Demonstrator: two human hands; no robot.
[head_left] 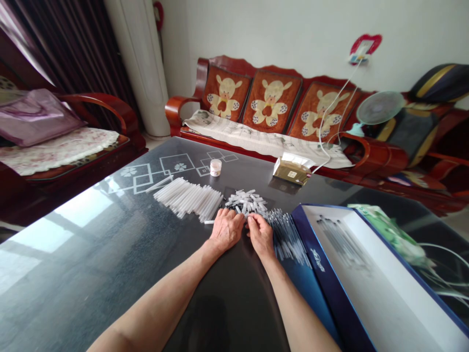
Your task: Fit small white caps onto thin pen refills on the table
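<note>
My left hand [227, 230] and my right hand [261, 236] meet at the near edge of a heap of small white cap-like pieces [246, 199]. Both have their fingers curled in, thumb and fingertips close together. What they pinch is too small or hidden to make out. Left of the heap lies a row of translucent white tubes [188, 196], just beyond my left hand. Beside my right hand is a bundle of thin, clear sticks [289, 237] that look like pen refills. Some dark small bits show among the white pieces.
A blue-edged box [351, 293] with a white inside stands at the right, holding several thin sticks with dark ends [339, 237]. Farther back on the dark glossy table [110, 254] are a small white jar [216, 168] and a tissue box [292, 169]. A green plastic bag [390, 232] lies beyond the box.
</note>
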